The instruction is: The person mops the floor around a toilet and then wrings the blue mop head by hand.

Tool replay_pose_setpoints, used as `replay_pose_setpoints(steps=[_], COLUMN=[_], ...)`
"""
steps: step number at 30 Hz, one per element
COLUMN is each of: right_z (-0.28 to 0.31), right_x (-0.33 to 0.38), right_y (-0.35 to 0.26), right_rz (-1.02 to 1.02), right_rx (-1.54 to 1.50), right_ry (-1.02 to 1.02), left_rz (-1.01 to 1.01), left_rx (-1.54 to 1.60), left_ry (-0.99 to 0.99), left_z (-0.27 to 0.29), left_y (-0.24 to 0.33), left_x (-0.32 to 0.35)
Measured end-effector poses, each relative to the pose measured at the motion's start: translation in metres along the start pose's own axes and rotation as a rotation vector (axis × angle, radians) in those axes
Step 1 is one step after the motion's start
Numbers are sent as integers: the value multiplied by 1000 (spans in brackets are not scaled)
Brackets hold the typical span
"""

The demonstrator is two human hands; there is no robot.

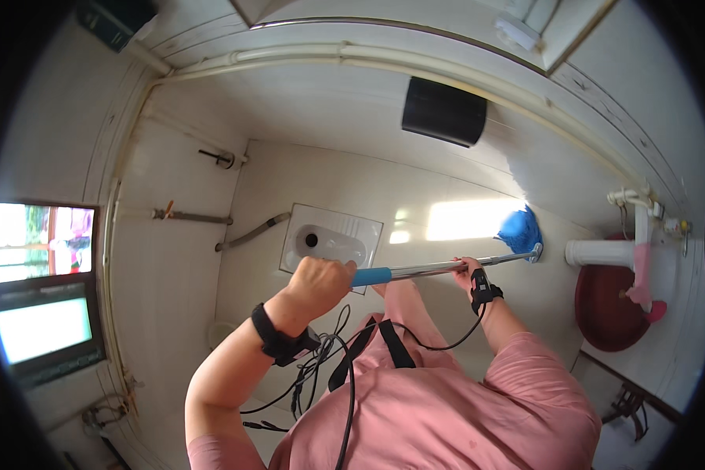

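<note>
A mop with a metal pole [423, 271] lies across in front of me, its blue head [520, 229] on the pale floor at the right. My left hand [321, 283] is closed round the blue grip at the pole's left end. Farther right, my right hand [468, 274] holds the metal part of the pole, with its fingers partly hidden. Both wrists wear black straps with small devices. Bright light falls on the floor beside the mop head.
A white squat toilet [337, 227] is set in the floor, with a grey hose [252, 233] leading to its left. At the right are a dark red basin [609, 313] and a white pedestal [601, 253]. Black cables [351, 392] hang over my front. A black box [444, 112] is at the far wall.
</note>
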State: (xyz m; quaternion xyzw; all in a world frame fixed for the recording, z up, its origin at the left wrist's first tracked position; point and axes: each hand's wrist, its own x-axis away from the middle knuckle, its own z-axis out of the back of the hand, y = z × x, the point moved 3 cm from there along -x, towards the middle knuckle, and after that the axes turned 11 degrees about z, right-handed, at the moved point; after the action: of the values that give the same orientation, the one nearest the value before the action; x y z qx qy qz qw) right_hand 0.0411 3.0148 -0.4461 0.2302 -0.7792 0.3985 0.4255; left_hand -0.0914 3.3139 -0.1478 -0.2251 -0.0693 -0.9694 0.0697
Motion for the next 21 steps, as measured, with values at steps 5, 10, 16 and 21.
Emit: replay_pose_setpoints(steps=[5, 10, 16, 21], right_z=[40, 34, 52, -33], right_x=[-6, 7, 4, 141], right_y=[-43, -24, 134, 262], right_rz=[51, 48, -148, -440], right_rx=[-54, -39, -221, 67], right_ry=[90, 15, -80, -169], left_rz=[-131, -214, -78, 206], left_rx=[-58, -204, -186, -193], left_ry=[-104, 70, 96, 158], left_z=[-4, 8, 39, 51], left_y=[51, 50, -31, -103], left_x=[-44, -17, 95, 234])
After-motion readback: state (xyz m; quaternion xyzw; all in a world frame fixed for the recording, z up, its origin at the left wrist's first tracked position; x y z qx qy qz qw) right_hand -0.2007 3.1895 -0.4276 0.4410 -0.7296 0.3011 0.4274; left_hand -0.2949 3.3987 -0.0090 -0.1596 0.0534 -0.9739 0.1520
